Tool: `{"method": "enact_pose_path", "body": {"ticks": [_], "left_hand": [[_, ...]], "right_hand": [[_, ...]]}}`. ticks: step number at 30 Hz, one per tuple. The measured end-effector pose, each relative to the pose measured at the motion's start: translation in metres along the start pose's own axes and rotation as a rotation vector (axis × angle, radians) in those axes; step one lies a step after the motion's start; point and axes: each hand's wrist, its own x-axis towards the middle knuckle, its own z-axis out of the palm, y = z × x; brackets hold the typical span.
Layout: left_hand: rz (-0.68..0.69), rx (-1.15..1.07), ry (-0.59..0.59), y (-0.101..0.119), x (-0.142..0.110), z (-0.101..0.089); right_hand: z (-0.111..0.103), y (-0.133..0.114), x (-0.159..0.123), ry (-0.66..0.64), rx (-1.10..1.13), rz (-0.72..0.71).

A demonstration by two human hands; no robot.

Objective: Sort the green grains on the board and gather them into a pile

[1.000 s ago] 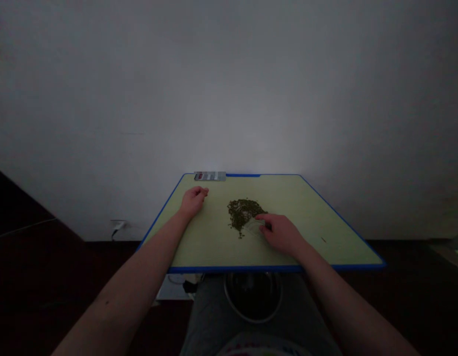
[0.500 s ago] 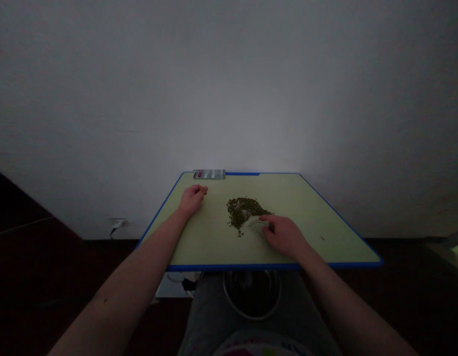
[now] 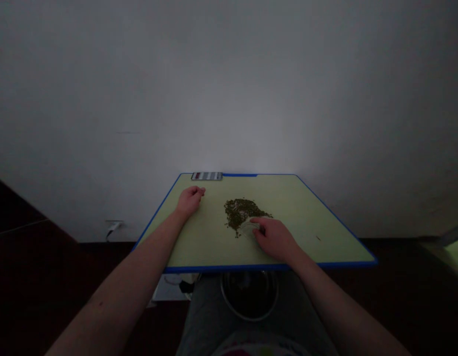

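My right hand [image 3: 276, 238] pinches a clear plastic protractor [image 3: 248, 226], its curved edge at the near side of a pile of small green-brown beans or seeds [image 3: 240, 211]. The pile lies loosely spread in the middle of a pale yellow-green board with a blue rim [image 3: 210, 247]. Left of the pile, my left hand [image 3: 190, 200] rests on the board with fingers curled and closed. Whatever may be in those fingers is hidden.
A phone [image 3: 207, 176] lies at the board's far left edge, near the wall. A small dark sliver [image 3: 318, 238] is on the right side of the board. Below the near edge, a metal bowl [image 3: 249, 316] sits on the lap.
My right hand and the protractor have shifted slightly left along the pile's near side. The left hand stays closed in about the same place. The whole view has shifted a little.
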Motion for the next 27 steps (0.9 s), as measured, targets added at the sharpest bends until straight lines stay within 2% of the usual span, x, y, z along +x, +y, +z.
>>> {"method": "enact_pose_path", "body": {"ticks": [9, 16, 19, 27], "left_hand": [[0.011, -0.025, -0.006, -0.003, -0.001, -0.006], [0.006, -0.017, 0.001, 0.0, 0.0, -0.002], [-0.003, -0.04, -0.005, 0.0, -0.001, -0.002], [-0.006, -0.024, -0.005, -0.006, -0.002, -0.005]], "right_hand": [[-0.007, 0.019, -0.001, 0.047, -0.039, 0.147], [-0.002, 0.008, -0.001, 0.027, 0.009, 0.042], [0.001, 0.006, 0.002, 0.039, -0.012, 0.068], [-0.004, 0.034, 0.005, 0.099, -0.109, 0.204]]}}
